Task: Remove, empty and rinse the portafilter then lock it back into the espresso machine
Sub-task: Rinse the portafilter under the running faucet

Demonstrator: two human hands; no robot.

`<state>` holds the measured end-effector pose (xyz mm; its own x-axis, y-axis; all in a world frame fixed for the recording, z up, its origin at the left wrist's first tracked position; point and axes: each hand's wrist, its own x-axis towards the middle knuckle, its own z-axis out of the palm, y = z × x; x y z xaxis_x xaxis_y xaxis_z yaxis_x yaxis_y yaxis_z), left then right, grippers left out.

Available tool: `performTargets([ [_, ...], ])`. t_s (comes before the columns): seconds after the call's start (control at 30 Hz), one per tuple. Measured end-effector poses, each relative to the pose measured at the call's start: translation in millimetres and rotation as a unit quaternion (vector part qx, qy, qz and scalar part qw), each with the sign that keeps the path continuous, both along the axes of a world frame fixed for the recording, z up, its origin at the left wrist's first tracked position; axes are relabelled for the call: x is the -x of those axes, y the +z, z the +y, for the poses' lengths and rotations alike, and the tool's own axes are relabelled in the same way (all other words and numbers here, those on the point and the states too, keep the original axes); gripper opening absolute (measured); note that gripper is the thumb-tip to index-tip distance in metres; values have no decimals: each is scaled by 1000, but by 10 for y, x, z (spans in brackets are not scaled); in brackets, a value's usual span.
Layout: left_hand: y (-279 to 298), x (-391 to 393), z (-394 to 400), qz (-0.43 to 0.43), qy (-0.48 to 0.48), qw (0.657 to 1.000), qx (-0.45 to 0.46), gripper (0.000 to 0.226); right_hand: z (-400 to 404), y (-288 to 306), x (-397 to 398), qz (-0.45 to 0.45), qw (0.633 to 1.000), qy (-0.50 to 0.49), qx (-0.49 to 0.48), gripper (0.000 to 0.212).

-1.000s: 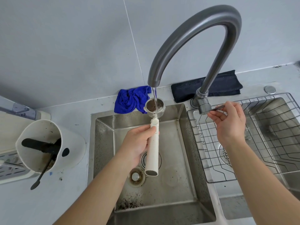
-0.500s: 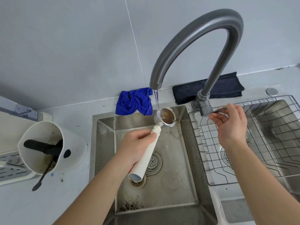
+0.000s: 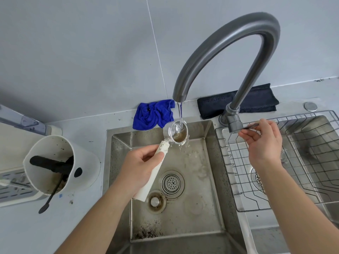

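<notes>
The portafilter (image 3: 175, 133) has a white handle and a steel basket. My left hand (image 3: 139, 166) grips that handle and holds the basket tilted under the grey tap spout (image 3: 180, 97). A thin stream of water runs into the basket, and brownish water spills over its lower rim into the steel sink (image 3: 121, 162). My right hand (image 3: 262, 142) pinches the tap's thin lever (image 3: 251, 126) beside the tap base. The espresso machine shows only as a drip tray edge (image 3: 12, 187) at the far left.
A white knock box (image 3: 55, 164) with a black bar and brush stands on the counter left of the sink. A blue cloth (image 3: 152, 116) and a dark folded cloth (image 3: 256, 101) lie behind the sink. A wire rack (image 3: 302, 162) sits over the right basin. Coffee grounds speckle the sink floor.
The basket swung right out of the stream, then back under it, now tilted so brown water pours out. My right hand stays on the tap lever.
</notes>
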<state>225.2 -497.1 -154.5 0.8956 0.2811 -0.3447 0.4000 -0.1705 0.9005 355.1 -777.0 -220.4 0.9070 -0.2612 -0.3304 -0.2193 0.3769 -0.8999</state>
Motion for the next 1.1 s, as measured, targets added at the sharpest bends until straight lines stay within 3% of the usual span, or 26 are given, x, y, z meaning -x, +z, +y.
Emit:
performTargets([
  [0.23, -124, -62, -40, -33, 22, 999, 7, 30, -2, 4, -4, 1, 1000, 0, 1, 13],
  [0.37, -197, -154, -137, -35, 37, 997, 62, 36, -1, 6, -2, 2, 1000, 2, 4, 13],
  [0.53, -259, -258, -223, -14, 48, 992, 120, 21, -3, 4, -6, 1, 1000, 6, 8, 13],
  [0.8, -265, -531, -334, -17, 88, 967, 238, 19, -8, 0, -7, -2, 1000, 8, 8, 14],
  [1.1, -139, -865, -418, -25, 73, 960, 269, 14, -6, -6, -10, -3, 1000, 9, 4, 14],
])
